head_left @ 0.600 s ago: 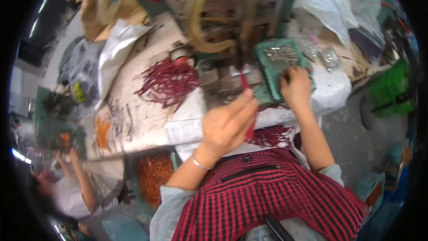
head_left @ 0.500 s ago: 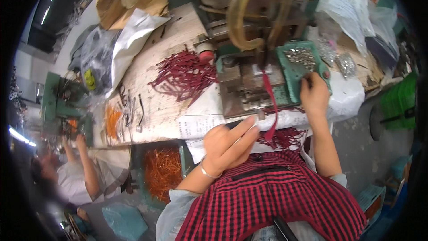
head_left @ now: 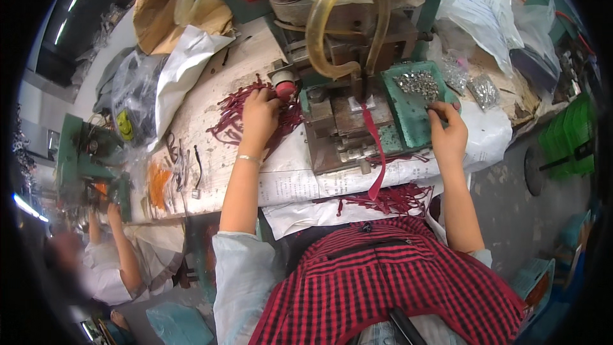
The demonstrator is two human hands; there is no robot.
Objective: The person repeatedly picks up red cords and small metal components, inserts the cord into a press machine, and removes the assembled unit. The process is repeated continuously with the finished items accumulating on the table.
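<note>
Red strip (head_left: 377, 144) between hands (head_left: 260, 115) (head_left: 449, 131), pile (head_left: 231, 113) under left

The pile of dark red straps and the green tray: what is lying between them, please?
In the head view, the machine's metal base lies between the pile of dark red straps and the green tray; one red strap crosses it.

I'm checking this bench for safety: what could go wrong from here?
The left hand is in the tangled pile of dark red strips, so more than one might come up together. It is also close to the red-topped knob and could bump it. The right hand is at the green tray; a knock might scatter the small metal pieces.
</note>
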